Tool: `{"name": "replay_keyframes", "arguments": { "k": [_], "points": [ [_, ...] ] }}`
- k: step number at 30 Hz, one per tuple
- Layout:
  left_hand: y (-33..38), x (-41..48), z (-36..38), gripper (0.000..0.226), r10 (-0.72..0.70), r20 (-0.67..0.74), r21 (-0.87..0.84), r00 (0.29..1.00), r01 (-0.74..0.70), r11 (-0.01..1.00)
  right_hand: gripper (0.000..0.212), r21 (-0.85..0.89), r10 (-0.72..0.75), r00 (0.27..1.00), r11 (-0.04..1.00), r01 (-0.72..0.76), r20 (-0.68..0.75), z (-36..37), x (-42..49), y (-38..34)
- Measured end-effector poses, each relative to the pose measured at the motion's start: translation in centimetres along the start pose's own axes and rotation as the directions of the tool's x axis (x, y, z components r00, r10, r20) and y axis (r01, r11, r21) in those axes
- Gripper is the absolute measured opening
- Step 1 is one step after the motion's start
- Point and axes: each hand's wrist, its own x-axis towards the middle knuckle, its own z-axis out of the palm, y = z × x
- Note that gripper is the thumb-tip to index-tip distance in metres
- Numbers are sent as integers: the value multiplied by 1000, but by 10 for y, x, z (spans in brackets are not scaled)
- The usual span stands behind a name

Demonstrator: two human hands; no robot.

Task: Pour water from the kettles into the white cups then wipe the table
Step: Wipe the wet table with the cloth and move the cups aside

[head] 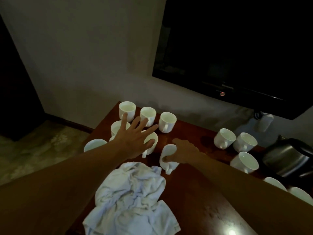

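Observation:
Several white cups stand on the dark wooden table (199,206). My left hand (133,138) hovers with fingers spread over a cup (151,141), thumb on its rim, among the left group; three cups (127,110) line the back there. My right hand (183,152) grips another white cup (166,157) from above at the table's middle. A crumpled white towel (133,199) lies near me, below both hands. A steel kettle (288,158) sits at the right edge. More cups (224,138) stand left of the kettle.
A dark wall-mounted TV (237,48) hangs above the table's far right. A white adapter with cable (264,122) hangs on the wall behind the kettle. The table's left edge drops to a patterned floor (42,150). Wet marks show on the wood between the cup groups.

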Motion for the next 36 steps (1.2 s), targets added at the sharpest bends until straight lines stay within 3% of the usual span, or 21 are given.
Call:
{"name": "replay_keyframes", "arguments": {
  "k": [7, 14, 16, 19, 29, 33, 36],
  "points": [
    [53, 24, -7, 60, 115, -75, -69, 990, -120, 990, 80, 57, 141, 989, 989, -138, -43, -18, -46, 90],
    [131, 59, -19, 84, 146, -40, -149, 988, -150, 977, 74, 107, 240, 967, 967, -230, -85, -16, -90, 195],
    [153, 70, -22, 73, 156, -30, -145, 987, -158, 977, 84, 81, 297, 950, 953, -290, -93, -13, -94, 220],
    [181, 81, -27, 62, 176, 7, -180, 984, -171, 969, 80, 121, 325, 940, 942, -312, -102, -1, -96, 246],
    [187, 69, -12, 62, 138, 45, -161, 989, -129, 978, 74, 97, 95, 995, 991, -90, -42, 56, -73, 210],
    [171, 37, 13, 71, 98, -35, -85, 995, -101, 991, 74, 103, 67, 997, 993, -63, -33, 69, -70, 178],
    [150, 8, 21, 71, 86, -99, -123, 991, -98, 988, 71, 119, 37, 998, 992, -30, -58, 83, -75, 147]
  ]
}}
